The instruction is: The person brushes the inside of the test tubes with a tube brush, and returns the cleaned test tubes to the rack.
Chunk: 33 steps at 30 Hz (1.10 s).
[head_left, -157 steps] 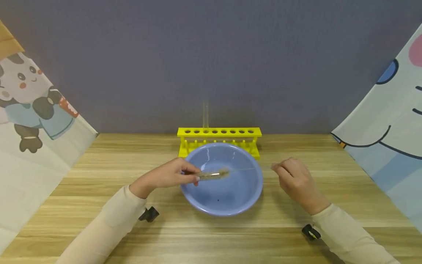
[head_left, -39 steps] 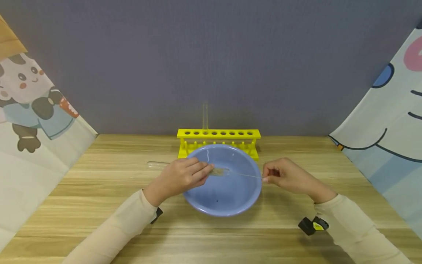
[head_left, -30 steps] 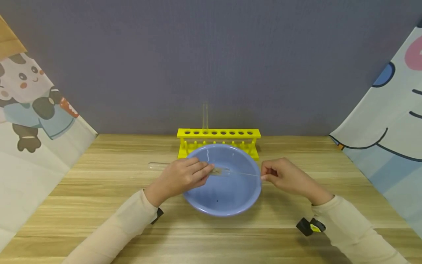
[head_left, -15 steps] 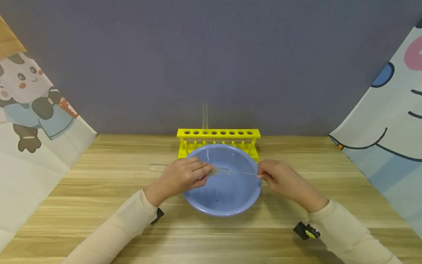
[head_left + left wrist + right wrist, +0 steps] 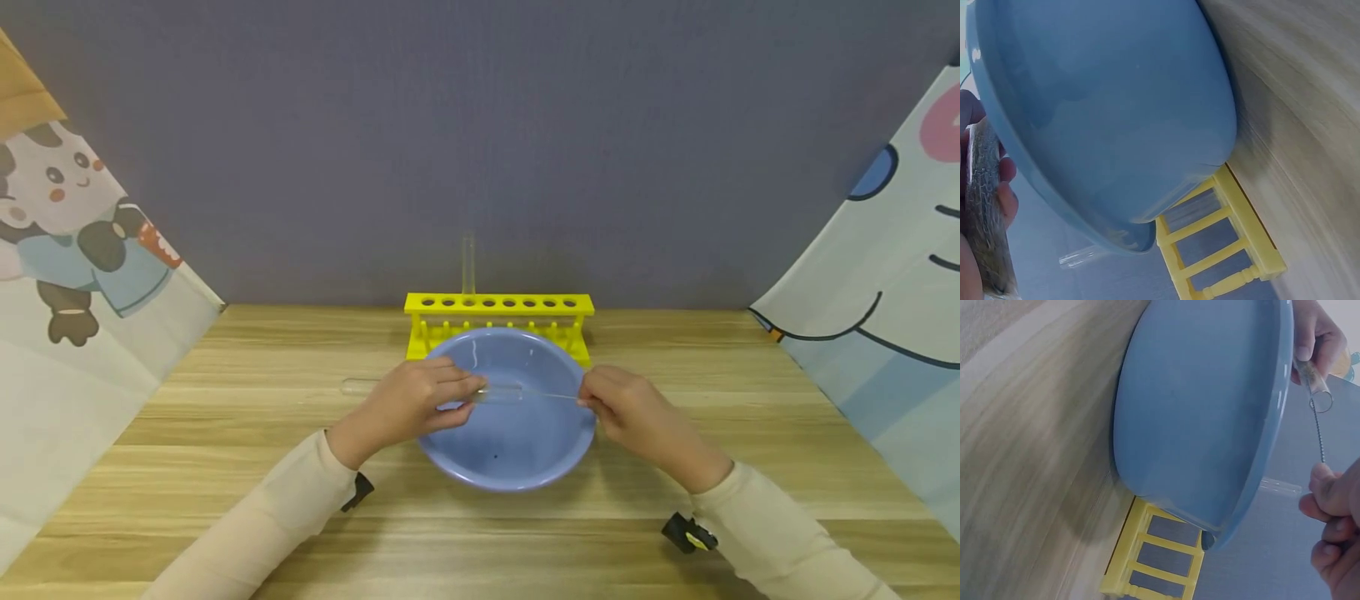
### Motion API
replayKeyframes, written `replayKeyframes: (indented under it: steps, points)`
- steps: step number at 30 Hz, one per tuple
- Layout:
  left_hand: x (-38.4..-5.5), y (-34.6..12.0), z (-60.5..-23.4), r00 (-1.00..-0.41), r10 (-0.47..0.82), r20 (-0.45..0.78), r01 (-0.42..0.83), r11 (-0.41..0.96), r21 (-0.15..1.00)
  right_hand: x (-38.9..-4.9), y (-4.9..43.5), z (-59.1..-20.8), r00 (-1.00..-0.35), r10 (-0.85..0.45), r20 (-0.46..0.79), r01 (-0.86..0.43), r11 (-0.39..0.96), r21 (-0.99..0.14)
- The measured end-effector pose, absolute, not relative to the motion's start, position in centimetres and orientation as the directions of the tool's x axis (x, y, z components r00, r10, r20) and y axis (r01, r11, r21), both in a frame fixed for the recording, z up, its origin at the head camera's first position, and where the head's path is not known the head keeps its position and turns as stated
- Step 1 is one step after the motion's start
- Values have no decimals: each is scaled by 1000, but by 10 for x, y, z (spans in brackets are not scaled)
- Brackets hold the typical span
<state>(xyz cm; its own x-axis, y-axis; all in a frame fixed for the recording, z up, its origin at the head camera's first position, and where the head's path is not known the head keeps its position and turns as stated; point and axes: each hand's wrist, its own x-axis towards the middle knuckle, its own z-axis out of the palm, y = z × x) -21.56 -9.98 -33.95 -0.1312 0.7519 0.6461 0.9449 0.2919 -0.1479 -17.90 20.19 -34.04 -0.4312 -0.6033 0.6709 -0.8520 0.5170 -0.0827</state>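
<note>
My left hand (image 5: pixel 412 404) grips a clear glass test tube (image 5: pixel 504 393), held level over the blue basin (image 5: pixel 517 479). The tube's rounded end sticks out to the left of the hand and its open mouth faces right. Bristles of a test tube brush (image 5: pixel 986 212) fill part of the tube in the left wrist view. My right hand (image 5: pixel 630 412) pinches the brush's twisted wire handle (image 5: pixel 1319 434) at the basin's right side, a short way from the mouth. In the head view the left fingers cover most of the bristles.
Behind the basin stands a yellow test tube rack (image 5: pixel 498 303), partly hidden by it. Another clear test tube (image 5: pixel 468 265) stands upright in the rack. A grey wall (image 5: pixel 480 142) rises behind the wooden table (image 5: pixel 262 367).
The bristles, at the tube's mouth 5.2 seconds ago, are now deeper inside. Over the last second my right hand has moved left toward the tube, while my left hand has stayed nearly still.
</note>
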Motion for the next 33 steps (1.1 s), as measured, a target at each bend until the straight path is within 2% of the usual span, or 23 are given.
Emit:
replayKeyframes:
  steps: [8,16,26,33]
  points:
    - [-215,-99,-338,-206,770,604,962,274,-21,-178,199,-344,-366,-614,700,-860,511,-1]
    - [-214,-98,-337,-278,795,539,959,261,110,-178,196,-347,-344,-626,700,-855,517,42]
    - [-211,-96,-331,-404,816,414,908,303,289,-177,193,-352,-307,-631,713,-841,530,108]
    - [-208,-95,-329,-504,821,268,789,312,529,-178,192,-356,-257,-654,711,-838,517,173]
